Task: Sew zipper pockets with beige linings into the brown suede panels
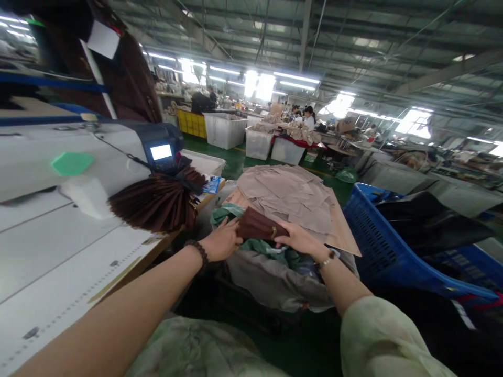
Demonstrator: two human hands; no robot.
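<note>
Both my hands are closed on a small dark brown fabric piece with a metal fitting (257, 225). My left hand (223, 240), with a bead bracelet at the wrist, grips its left end. My right hand (299, 239), wearing a wristwatch, holds its right end near the metal fitting. The piece lies over green cloth (259, 246) on top of a bin heaped with fabric (275, 280). Behind it lies a stack of flat tan fabric pieces (291, 196).
A white sewing machine (58, 162) with a lit screen (161, 152) stands on the white table (51, 262) at left, a bundle of brown strips (157, 201) hanging off it. A blue plastic crate (385, 246) sits at right. White bins and other people are far behind.
</note>
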